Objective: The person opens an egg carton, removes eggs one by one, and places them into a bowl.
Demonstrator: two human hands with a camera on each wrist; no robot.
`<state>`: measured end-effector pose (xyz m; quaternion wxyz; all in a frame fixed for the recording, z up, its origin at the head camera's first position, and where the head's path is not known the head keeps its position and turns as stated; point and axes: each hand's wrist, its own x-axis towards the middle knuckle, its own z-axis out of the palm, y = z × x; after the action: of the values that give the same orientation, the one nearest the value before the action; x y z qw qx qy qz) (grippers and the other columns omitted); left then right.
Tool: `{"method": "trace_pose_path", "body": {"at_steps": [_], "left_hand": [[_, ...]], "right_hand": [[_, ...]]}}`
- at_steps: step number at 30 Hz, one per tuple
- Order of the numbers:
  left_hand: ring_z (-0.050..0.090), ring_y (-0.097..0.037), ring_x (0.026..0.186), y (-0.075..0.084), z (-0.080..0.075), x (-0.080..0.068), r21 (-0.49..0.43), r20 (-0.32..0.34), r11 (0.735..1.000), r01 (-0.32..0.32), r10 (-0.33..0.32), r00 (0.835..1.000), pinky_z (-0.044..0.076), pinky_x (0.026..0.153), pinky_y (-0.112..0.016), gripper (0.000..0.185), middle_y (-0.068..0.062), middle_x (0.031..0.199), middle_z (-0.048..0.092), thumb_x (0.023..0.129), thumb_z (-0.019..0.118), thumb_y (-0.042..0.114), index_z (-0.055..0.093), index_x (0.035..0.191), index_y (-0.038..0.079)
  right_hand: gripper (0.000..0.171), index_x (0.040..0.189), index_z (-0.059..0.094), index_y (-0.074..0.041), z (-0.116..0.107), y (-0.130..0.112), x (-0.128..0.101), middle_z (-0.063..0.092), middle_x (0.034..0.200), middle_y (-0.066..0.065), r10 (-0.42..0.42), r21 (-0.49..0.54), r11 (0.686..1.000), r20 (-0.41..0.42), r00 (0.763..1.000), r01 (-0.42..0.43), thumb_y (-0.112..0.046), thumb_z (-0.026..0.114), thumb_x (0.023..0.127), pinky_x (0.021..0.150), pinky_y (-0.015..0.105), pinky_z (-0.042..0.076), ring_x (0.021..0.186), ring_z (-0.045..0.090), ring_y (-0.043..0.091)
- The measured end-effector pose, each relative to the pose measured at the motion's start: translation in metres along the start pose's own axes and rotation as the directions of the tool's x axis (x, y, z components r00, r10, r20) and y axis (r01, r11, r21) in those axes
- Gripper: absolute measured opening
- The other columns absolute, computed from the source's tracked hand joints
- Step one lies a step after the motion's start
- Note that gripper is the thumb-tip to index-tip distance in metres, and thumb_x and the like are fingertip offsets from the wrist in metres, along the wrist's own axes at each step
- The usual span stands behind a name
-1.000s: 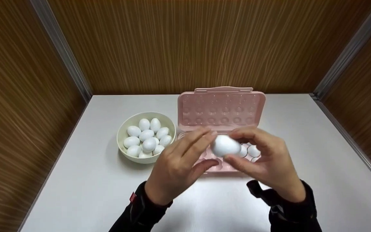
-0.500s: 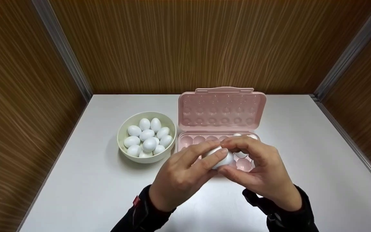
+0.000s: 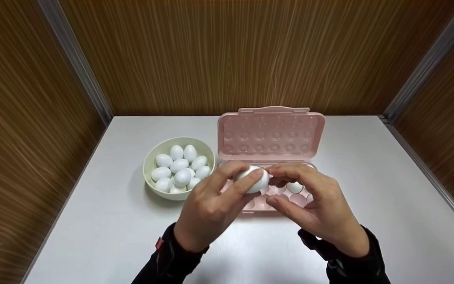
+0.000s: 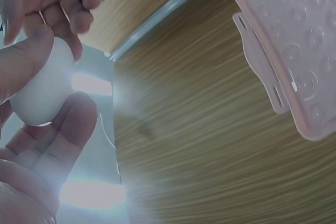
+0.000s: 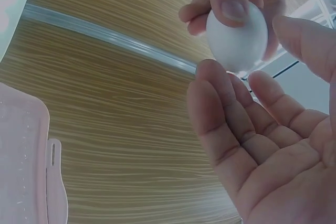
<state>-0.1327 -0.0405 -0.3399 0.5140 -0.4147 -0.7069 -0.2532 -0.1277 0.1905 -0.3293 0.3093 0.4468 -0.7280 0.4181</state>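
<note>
My left hand [image 3: 221, 195] pinches a white egg [image 3: 253, 179] between thumb and fingers, just above the front rows of an open pink egg carton [image 3: 271, 134]. My right hand [image 3: 317, 201] is beside the egg, its fingers loosely extended and their tips at its right side. In the left wrist view the egg [image 4: 44, 85] sits between my left thumb and fingers [image 4: 63, 135]. In the right wrist view the right hand's fingers [image 5: 220, 114] reach up to the egg [image 5: 237, 35]. At least one egg [image 3: 294, 187] lies in the carton; my hands hide most cups.
A cream bowl [image 3: 149, 157] with several white eggs stands left of the carton on the grey table [image 3: 124, 240]. Wood-grain walls close in the table at the back and on both sides. The carton's lid [image 4: 294, 40] stands raised at the back.
The egg passed from my right hand's grip into my left hand. Both hands dipped toward me, then the left carried the egg slightly left and back while the right fingers loosened.
</note>
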Motion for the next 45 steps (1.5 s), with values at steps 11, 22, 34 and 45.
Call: {"method": "trace_pose_path", "body": {"at_steps": [11,22,34,45], "left_hand": [[0.075,-0.021,0.094,-0.017,-0.005,-0.004,0.096,0.034,0.982,0.161,-0.165,0.986,0.063,0.087,-0.03,0.041,-0.011,0.117,0.072,0.087,0.089,0.02,0.076,0.124,0.008],[0.077,-0.032,0.096,-0.065,-0.006,-0.024,0.26,0.213,0.85,0.458,-0.513,0.832,0.065,0.08,-0.044,0.044,-0.014,0.119,0.07,0.084,0.09,0.017,0.075,0.124,0.007],[0.074,-0.046,0.094,-0.112,0.0,-0.053,0.591,0.399,0.58,0.56,-0.814,0.422,0.061,0.08,-0.058,0.034,-0.026,0.111,0.067,0.087,0.087,0.013,0.074,0.112,-0.004],[0.074,-0.049,0.094,-0.126,0.01,-0.064,0.606,0.374,0.523,0.6,-0.852,0.365,0.061,0.083,-0.06,0.042,-0.03,0.111,0.067,0.093,0.083,0.02,0.068,0.119,-0.009]], "right_hand": [[0.034,0.121,0.072,-0.002,-0.005,0.007,-0.003,0.076,0.12,0.011,0.051,-0.095,0.994,0.028,0.998,-0.048,-0.026,0.079,0.099,0.09,0.015,0.053,0.096,0.07,0.013],[0.031,0.121,0.071,-0.005,-0.009,0.009,-0.004,0.076,0.122,0.008,0.09,-0.16,0.984,0.088,0.992,-0.075,-0.027,0.077,0.1,0.094,0.017,0.055,0.1,0.074,0.018],[0.036,0.124,0.07,-0.002,-0.025,0.014,-0.007,0.076,0.118,0.006,0.131,-0.253,0.961,0.069,0.989,-0.11,-0.028,0.077,0.1,0.096,0.013,0.053,0.099,0.072,0.019],[0.05,0.125,0.069,-0.002,-0.032,0.02,-0.01,0.075,0.116,0.003,0.147,-0.329,0.938,0.092,0.985,-0.109,-0.001,0.09,0.08,0.092,0.015,0.054,0.095,0.072,0.016]]}}
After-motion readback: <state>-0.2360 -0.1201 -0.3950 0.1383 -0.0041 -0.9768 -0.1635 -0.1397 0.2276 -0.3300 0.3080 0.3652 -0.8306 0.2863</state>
